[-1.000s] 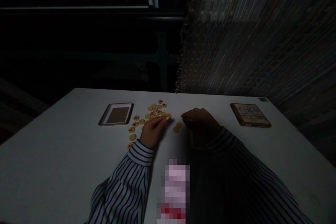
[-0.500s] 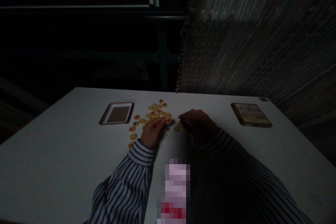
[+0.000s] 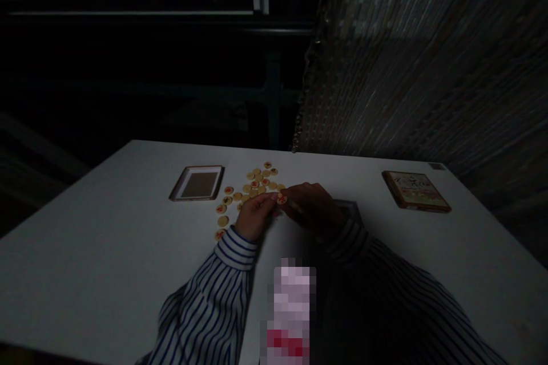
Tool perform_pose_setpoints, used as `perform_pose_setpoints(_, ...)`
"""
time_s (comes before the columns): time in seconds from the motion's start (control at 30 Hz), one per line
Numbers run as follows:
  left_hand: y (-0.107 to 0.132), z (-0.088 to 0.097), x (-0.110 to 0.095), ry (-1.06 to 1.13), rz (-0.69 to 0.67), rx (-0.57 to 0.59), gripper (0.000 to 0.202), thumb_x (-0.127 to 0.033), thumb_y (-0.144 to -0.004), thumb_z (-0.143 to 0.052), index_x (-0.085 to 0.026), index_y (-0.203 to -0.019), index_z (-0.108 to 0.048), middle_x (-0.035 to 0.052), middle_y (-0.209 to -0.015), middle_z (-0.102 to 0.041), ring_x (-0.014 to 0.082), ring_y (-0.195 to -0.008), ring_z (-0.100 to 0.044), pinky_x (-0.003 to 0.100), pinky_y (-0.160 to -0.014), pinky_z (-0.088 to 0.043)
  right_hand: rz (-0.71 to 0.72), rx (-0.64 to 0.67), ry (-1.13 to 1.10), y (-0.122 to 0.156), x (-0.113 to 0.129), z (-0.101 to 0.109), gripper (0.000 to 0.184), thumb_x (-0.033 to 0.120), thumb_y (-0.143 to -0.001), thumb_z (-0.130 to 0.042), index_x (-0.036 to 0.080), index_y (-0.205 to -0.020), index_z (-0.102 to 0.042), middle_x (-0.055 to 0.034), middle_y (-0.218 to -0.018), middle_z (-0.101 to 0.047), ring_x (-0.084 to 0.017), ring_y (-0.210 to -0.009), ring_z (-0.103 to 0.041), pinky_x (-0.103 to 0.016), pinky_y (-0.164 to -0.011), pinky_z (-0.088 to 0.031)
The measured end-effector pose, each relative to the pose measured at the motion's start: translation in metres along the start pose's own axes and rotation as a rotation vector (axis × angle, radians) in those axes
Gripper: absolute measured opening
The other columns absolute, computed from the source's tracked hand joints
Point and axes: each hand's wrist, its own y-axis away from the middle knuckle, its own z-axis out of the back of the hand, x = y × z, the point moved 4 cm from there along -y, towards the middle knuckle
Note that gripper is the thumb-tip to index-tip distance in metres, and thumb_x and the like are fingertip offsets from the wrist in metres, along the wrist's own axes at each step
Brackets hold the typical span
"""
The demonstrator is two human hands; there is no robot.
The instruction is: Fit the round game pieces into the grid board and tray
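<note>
Several round wooden game pieces (image 3: 258, 181) with red or dark marks lie scattered on the white table (image 3: 107, 251). My left hand (image 3: 256, 218) pinches one red-marked piece (image 3: 281, 199) between thumb and fingertips, just above the table. My right hand (image 3: 314, 209) is curled, its fingertips meeting the same piece from the right; it lies in shadow and what it holds is unclear. Both sleeves are striped.
An open shallow box tray (image 3: 197, 183) lies left of the pieces. A printed box lid (image 3: 415, 190) sits at the right. A woven blind hangs behind the table on the right, dark window frames on the left.
My left hand has lifted a red-marked piece from the heap and drawn it rightwards. My right hand has slid left to meet it. The view has shifted a little.
</note>
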Motion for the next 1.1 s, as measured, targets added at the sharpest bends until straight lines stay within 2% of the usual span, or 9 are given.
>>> perform_pose_setpoints(0.13, 0.001, 0.002, -0.003, -0.016, -0.019, 0.006, 0.032, -0.041, -0.073, -0.056, -0.013, -0.083, -0.066, 0.0044, -0.076, -0.067, 0.0132, -0.068, -0.058, 0.023, -0.062, -0.044, 0.012, -0.01, 0.016, -0.004, 0.002, -0.004, 0.032, 0.038, -0.086, -0.038, 0.016, -0.101, -0.055, -0.0071, -0.09, -0.062, -0.016, -0.08, -0.052, -0.029, -0.07, -0.031)
perform_pose_setpoints(0.2, 0.001, 0.006, -0.007, -0.042, -0.031, -0.028, 0.033, -0.042, -0.072, -0.056, -0.013, -0.085, -0.066, 0.0055, -0.078, -0.068, 0.0149, -0.071, -0.059, 0.026, -0.066, -0.045, 0.006, 0.001, 0.015, -0.005, 0.001, -0.006, 0.032, 0.038, -0.086, -0.038, 0.016, -0.1, -0.055, -0.0071, -0.089, -0.062, -0.017, -0.08, -0.052, -0.029, -0.071, -0.031)
perform_pose_setpoints(0.3, 0.001, 0.018, -0.014, -0.112, -0.074, -0.148, 0.033, -0.041, -0.072, -0.056, -0.013, -0.087, -0.065, 0.0068, -0.082, -0.068, 0.0173, -0.077, -0.061, 0.03, -0.075, -0.046, -0.019, 0.062, 0.039, -0.007, -0.002, -0.012, 0.031, 0.036, -0.085, -0.039, 0.015, -0.101, -0.056, -0.0076, -0.089, -0.062, -0.017, -0.081, -0.053, -0.029, -0.07, -0.031)
perform_pose_setpoints(0.4, 0.002, 0.034, -0.02, -0.251, -0.172, -0.271, 0.031, -0.039, -0.074, -0.054, -0.013, -0.088, -0.065, 0.0081, -0.087, -0.068, 0.0181, -0.086, -0.06, 0.031, -0.083, -0.043, -0.041, 0.168, 0.08, -0.008, -0.005, -0.019, 0.033, 0.037, -0.083, -0.039, 0.016, -0.102, -0.056, -0.0085, -0.09, -0.063, -0.018, -0.08, -0.054, -0.029, -0.068, -0.031)
perform_pose_setpoints(0.57, 0.006, 0.051, -0.02, -0.568, -0.249, -0.387, 0.034, -0.04, -0.078, -0.047, -0.016, -0.096, -0.062, 0.008, -0.094, -0.066, 0.0198, -0.089, -0.059, 0.031, -0.081, -0.044, -0.021, 0.281, 0.124, -0.008, -0.001, -0.028, 0.03, 0.037, -0.085, -0.035, 0.02, -0.097, -0.057, -0.0062, -0.088, -0.063, -0.018, -0.078, -0.055, -0.03, -0.065, -0.03)
perform_pose_setpoints(0.7, 0.008, 0.052, -0.019, -0.769, -0.276, -0.394, 0.033, -0.037, -0.081, -0.042, -0.018, -0.101, -0.06, 0.0077, -0.095, -0.066, 0.0204, -0.089, -0.06, 0.031, -0.079, -0.044, -0.001, 0.339, 0.153, -0.008, 0.007, -0.037, 0.03, 0.036, -0.086, -0.033, 0.021, -0.092, -0.058, -0.005, -0.083, -0.062, -0.018, -0.076, -0.055, -0.029, -0.062, -0.03)
perform_pose_setpoints(0.9, 0.008, 0.048, -0.016, -0.841, -0.292, -0.372, 0.031, -0.033, -0.082, -0.041, -0.016, -0.102, -0.06, 0.0092, -0.099, -0.065, 0.0205, -0.092, -0.059, 0.032, -0.081, -0.044, 0.019, 0.397, 0.165, -0.009, 0.017, -0.046, 0.03, 0.035, -0.086, -0.034, 0.017, -0.089, -0.058, -0.0073, -0.084, -0.06, -0.018, -0.08, -0.053, -0.03, -0.066, -0.032)
perform_pose_setpoints(1.1, 0.008, 0.043, -0.014, -0.916, -0.308, -0.351, 0.029, -0.029, -0.083, -0.041, -0.016, -0.101, -0.059, 0.0102, -0.099, -0.065, 0.0216, -0.092, -0.06, 0.035, -0.083, -0.045, 0.034, 0.425, 0.172, -0.011, 0.02, -0.053, 0.029, 0.035, -0.086, -0.035, 0.019, -0.084, -0.059, -0.0065, -0.085, -0.06, -0.019, -0.08, -0.054, -0.03, -0.065, -0.033)
